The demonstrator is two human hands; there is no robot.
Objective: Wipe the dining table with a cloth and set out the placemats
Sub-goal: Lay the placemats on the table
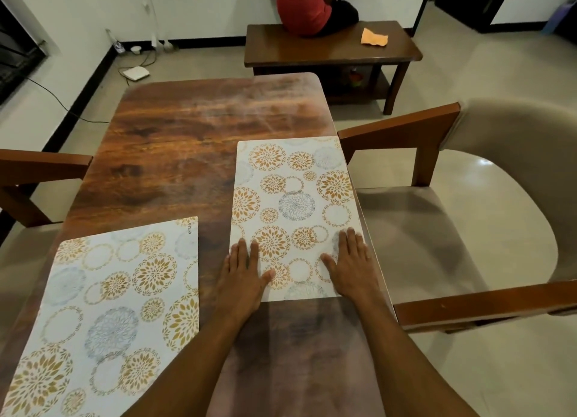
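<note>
Two white placemats with gold and grey flower circles lie on the brown wooden dining table [187, 129]. One placemat [293, 198] lies along the table's right edge. My left hand [242, 279] rests flat on its near left corner, and my right hand [348, 268] rests flat on its near right part, fingers spread. The other placemat [106, 304] lies at the near left of the table, untouched. An orange cloth [373, 37] lies far off on a low wooden bench table [312, 52].
A padded chair with wooden arms [468, 229] stands close against the table's right side, and another chair's arm [40, 163] shows at the left. A person in a red top [304, 4] sits on the low bench table. Cables and a white box [135, 73] lie on the floor.
</note>
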